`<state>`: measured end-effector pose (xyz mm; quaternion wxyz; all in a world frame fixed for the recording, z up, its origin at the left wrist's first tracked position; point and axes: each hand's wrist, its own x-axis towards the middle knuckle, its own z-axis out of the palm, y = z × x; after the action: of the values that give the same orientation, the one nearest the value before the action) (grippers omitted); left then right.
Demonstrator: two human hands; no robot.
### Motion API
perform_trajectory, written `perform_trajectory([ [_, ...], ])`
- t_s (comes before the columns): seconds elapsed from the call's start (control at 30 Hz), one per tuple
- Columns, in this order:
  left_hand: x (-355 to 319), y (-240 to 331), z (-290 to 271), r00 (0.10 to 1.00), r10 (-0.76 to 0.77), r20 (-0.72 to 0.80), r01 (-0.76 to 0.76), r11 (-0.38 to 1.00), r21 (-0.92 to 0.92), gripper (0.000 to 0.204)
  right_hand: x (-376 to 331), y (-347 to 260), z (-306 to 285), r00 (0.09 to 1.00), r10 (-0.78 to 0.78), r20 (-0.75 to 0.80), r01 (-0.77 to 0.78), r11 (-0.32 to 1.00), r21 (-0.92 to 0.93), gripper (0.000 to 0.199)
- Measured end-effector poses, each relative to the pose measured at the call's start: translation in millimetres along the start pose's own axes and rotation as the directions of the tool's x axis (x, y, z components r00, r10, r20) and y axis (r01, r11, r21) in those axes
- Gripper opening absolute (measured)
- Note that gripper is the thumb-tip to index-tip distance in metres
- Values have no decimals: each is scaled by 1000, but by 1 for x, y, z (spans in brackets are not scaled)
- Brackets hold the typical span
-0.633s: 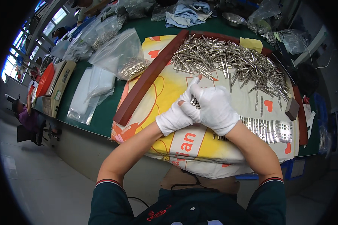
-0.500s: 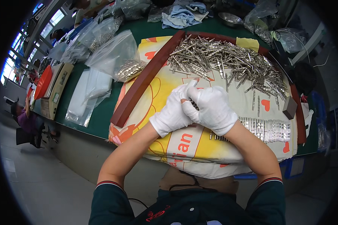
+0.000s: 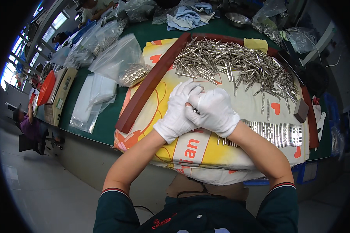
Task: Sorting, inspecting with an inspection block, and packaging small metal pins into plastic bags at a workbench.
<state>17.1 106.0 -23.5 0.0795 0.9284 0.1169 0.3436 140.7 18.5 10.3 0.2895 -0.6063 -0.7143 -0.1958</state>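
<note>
Small metal pin (image 3: 194, 111) pinched between gloved left hand (image 3: 177, 112) and right hand (image 3: 216, 110) fingers, below pin heap (image 3: 237, 64) | risk: pin dropped if grip loosened, judged

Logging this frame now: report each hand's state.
Left hand: gloved, curled against the right hand; its hold cannot be told.
Right hand: gloved, closed on small metal pins.

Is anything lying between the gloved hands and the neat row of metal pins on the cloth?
Nothing visible does. The left hand and right hand sit together on the cloth, and the row of pins starts right beside the right wrist. The loose pile of pins lies farther back.
</note>
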Motion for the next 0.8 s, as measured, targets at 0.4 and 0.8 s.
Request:
perform_trajectory([
  [0.4,9,20,-18,844,-140,518,511,504,-696,19,-1,-2,-16,980,137,-145,-88,949,304,10],
  [0.8,-2,15,-17,956,-116,270,288,549,-785,18,6,-13,-24,994,-82,-71,87,993,77,18],
])
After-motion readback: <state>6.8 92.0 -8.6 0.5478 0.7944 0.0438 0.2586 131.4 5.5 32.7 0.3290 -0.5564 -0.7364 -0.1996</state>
